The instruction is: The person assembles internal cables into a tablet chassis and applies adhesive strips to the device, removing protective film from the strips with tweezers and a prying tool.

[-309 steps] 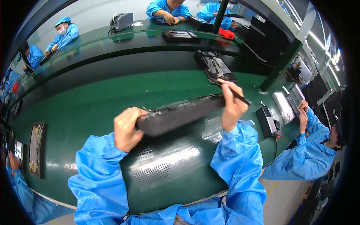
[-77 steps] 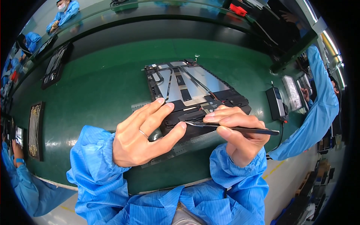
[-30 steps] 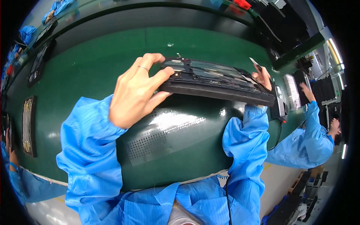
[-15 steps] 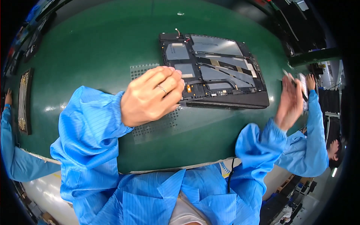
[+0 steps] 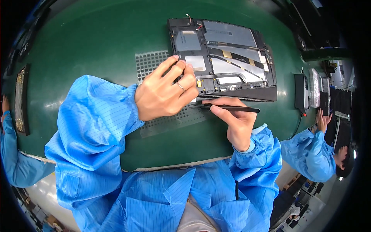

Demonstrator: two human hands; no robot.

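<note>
While the bare right hand (image 5: 239, 125) had its grip closed on slim black tweezers (image 5: 247, 109), the bare left hand (image 5: 166, 92) lay near their tips; its own grip could not be told. Next came one clear perforated plastic sheet (image 5: 158, 125), partly under that hand. Beyond, on the green bench (image 5: 96, 58), lay one rectangular black electronic panel (image 5: 232, 58), its near-left corner overlapped by left fingers (image 5: 188, 71).

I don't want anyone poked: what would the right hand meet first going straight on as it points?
Probably the left hand: the tweezers in the right hand point toward it, though depth between them is unclear.
</note>
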